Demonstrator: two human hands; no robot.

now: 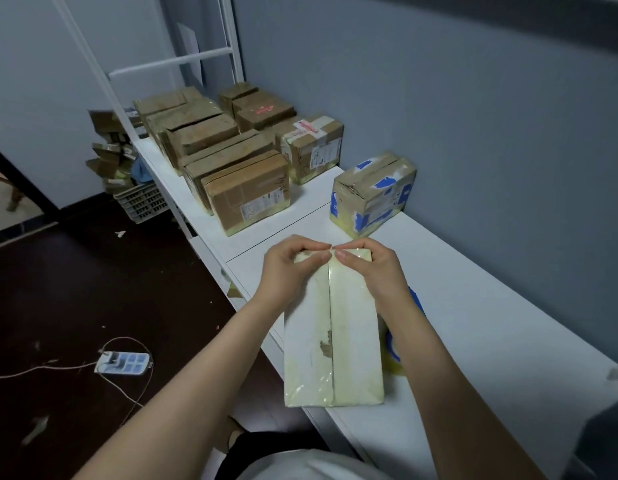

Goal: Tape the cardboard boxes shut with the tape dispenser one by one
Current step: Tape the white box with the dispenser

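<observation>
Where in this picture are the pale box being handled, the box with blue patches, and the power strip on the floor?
pale box (352,341): head view, right-hand top flap.
box with blue patches (387,199): head view, side facing the camera.
power strip (123,363): head view, middle of its top.

2 forearms reach forward; left grip (288,263) and right grip (368,266) pinching, fingertips meeting.

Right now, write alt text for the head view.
The left hand and right hand pinch the far edge of a pale taped box on a white table. Beside it lies a blue tape dispenser; brown cardboard boxes stand beyond.
</observation>
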